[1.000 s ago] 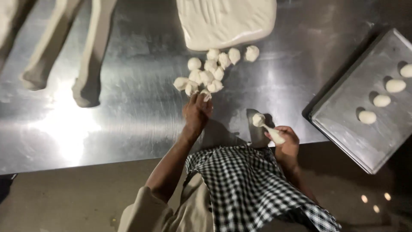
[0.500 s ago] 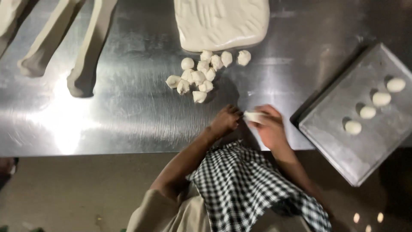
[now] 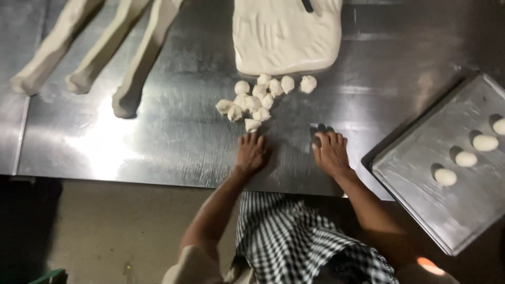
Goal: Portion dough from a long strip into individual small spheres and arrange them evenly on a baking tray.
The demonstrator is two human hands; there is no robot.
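While both hands lie palm-down on the steel table [image 3: 158,147], the left hand [image 3: 251,152] rests flat, fingers extended, gripping nothing, just below the dough pieces [image 3: 258,100]. Right of that pile, the right hand [image 3: 330,152] is also flat; whether dough lies beneath it cannot be told. Above the pile sits the slab [image 3: 286,37]; far right, the tray [image 3: 447,210] holds four balls [image 3: 466,159].
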